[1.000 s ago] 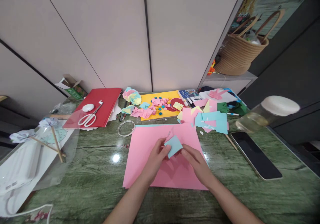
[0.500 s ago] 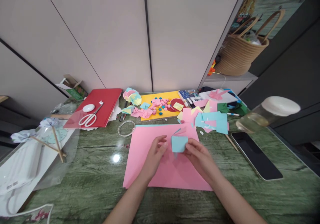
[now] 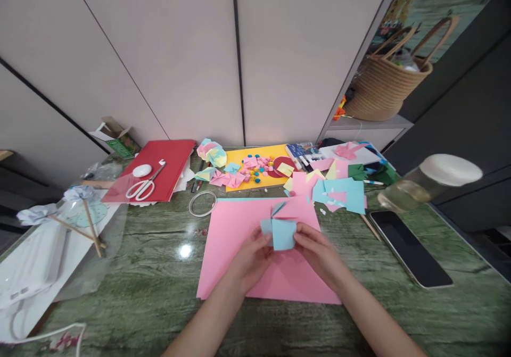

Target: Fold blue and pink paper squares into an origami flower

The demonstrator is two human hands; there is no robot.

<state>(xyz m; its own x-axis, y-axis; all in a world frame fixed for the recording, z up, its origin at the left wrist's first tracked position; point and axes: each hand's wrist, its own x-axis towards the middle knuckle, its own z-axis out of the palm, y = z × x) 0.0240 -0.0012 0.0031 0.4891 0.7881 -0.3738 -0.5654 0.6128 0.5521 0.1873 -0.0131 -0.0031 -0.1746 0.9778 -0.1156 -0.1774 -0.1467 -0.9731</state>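
A small light-blue folded paper (image 3: pixel 283 235) is held between my two hands, its flaps partly spread with an upright fold at the back. My left hand (image 3: pixel 255 256) grips the left flap with thumb and fingers. On the other side my right hand (image 3: pixel 313 242) pinches the right edge. Beneath both hands lies a large pink sheet (image 3: pixel 227 240), with a thin blue edge showing at its far side. A small pink piece stands up behind the folded paper; whether it is joined to it I cannot tell.
A tape roll (image 3: pixel 203 204) lies left of the pink sheet. White scissors (image 3: pixel 140 189) rest on a red folder (image 3: pixel 167 160). Beyond are a yellow sheet (image 3: pixel 235 184) with small colored balls and cut blue paper (image 3: pixel 353 194). A phone (image 3: pixel 411 248) and clear jar (image 3: pixel 407 189) stand at right.
My left hand has moved right and taken hold of the folded paper's left flap. The paper has opened wider and come slightly down, with my right hand still on it.
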